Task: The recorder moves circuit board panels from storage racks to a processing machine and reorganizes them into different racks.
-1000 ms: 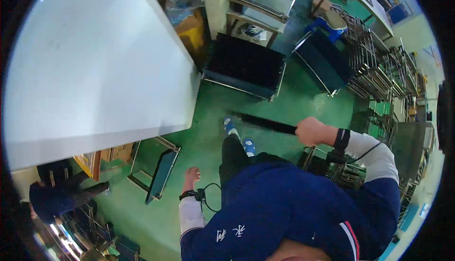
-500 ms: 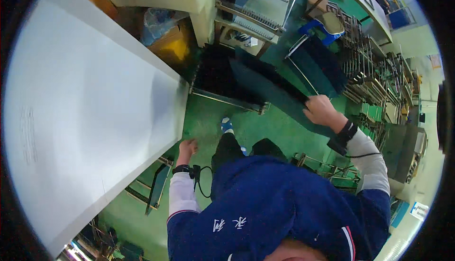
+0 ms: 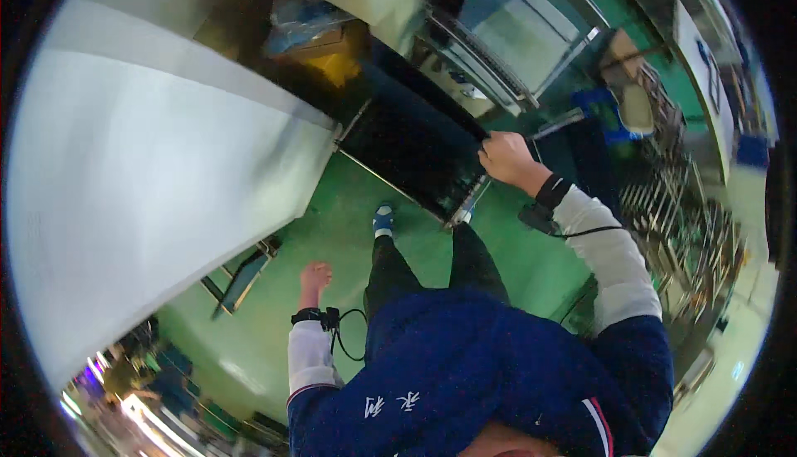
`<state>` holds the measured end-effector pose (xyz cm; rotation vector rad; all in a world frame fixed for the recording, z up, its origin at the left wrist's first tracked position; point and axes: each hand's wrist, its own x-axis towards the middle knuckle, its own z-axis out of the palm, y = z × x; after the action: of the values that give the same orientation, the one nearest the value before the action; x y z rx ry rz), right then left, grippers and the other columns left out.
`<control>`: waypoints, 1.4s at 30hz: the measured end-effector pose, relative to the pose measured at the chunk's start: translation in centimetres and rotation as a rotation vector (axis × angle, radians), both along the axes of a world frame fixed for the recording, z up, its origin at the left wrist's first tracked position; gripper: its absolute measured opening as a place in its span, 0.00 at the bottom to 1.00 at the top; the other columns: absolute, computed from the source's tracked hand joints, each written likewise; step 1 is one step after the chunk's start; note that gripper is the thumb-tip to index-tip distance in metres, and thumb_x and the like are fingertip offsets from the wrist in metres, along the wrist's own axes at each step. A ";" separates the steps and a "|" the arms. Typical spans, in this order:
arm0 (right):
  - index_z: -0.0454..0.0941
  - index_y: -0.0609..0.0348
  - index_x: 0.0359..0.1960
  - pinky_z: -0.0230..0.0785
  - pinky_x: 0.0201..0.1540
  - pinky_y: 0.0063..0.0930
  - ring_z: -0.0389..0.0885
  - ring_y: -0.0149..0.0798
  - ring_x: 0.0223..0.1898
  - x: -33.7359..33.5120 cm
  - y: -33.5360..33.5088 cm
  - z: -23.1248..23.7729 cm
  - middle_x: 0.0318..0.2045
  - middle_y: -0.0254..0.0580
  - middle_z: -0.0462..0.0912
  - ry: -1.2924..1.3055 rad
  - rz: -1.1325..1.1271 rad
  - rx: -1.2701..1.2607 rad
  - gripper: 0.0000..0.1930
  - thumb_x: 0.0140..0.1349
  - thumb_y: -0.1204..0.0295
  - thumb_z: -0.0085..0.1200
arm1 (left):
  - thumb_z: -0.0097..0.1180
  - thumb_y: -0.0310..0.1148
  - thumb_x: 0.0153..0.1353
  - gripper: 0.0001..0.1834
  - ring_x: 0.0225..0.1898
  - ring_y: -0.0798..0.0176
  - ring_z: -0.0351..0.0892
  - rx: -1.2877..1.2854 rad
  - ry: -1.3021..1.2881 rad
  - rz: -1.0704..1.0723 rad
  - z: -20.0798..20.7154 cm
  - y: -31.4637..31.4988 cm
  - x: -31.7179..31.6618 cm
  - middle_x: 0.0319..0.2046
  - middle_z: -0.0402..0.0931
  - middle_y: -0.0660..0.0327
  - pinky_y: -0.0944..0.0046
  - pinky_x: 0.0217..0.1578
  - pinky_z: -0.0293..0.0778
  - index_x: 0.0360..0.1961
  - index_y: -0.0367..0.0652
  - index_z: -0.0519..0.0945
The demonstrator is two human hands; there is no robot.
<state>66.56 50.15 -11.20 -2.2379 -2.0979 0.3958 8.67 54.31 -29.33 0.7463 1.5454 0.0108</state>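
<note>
My right hand [image 3: 508, 158] reaches forward and grips the near right end of a long dark panel [image 3: 436, 96]. That panel extends away to the far left, along the far side of a metal rack [image 3: 390, 176] filled with dark sheets. Where the panel meets the rack is too dark to make out. By my left thigh, my left hand [image 3: 315, 276] hangs low with its fingers curled and nothing visible in them. Both wrists wear black bands with cables.
A large white box-like surface [image 3: 166, 175] fills the left side. Beyond the rack stands another slotted rack [image 3: 490, 63] with pale sheets. Several metal racks [image 3: 672, 216] crowd the right, near a blue crate [image 3: 602, 112]. A small rack [image 3: 245, 278] stands on the green floor [image 3: 349, 208].
My right hand has swung the dark panel leftward, from beside the rack to its far side. My body has turned and stepped closer. The left hand stays low and curled.
</note>
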 end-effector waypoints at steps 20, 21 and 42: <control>0.78 0.62 0.22 0.72 0.34 0.48 0.79 0.56 0.30 5.5 5.2 -8.7 0.26 0.54 0.79 0.075 0.085 -0.019 0.14 0.54 0.62 0.54 | 0.59 0.37 0.57 0.13 0.25 0.68 0.80 -0.029 0.239 0.285 3.9 -23.2 12.8 0.26 0.81 0.62 0.66 0.25 0.77 0.37 0.39 0.82; 0.77 0.63 0.22 0.71 0.34 0.48 0.79 0.57 0.30 5.4 5.1 -9.4 0.25 0.54 0.79 0.075 0.067 -0.008 0.14 0.53 0.63 0.54 | 0.59 0.38 0.56 0.13 0.25 0.68 0.80 -0.006 0.218 0.272 3.6 -22.6 13.2 0.26 0.80 0.61 0.65 0.26 0.77 0.37 0.39 0.83; 0.78 0.62 0.23 0.71 0.34 0.51 0.79 0.57 0.31 1.0 9.0 -17.7 0.27 0.56 0.80 0.126 0.094 -0.078 0.15 0.56 0.61 0.52 | 0.58 0.39 0.54 0.12 0.23 0.72 0.75 0.009 0.272 0.116 -1.0 -27.6 5.2 0.20 0.78 0.64 0.66 0.26 0.73 0.31 0.40 0.82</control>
<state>67.56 59.19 -28.89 -2.0979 -2.1633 0.6173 13.87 26.68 -30.32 0.6847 1.8474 0.0025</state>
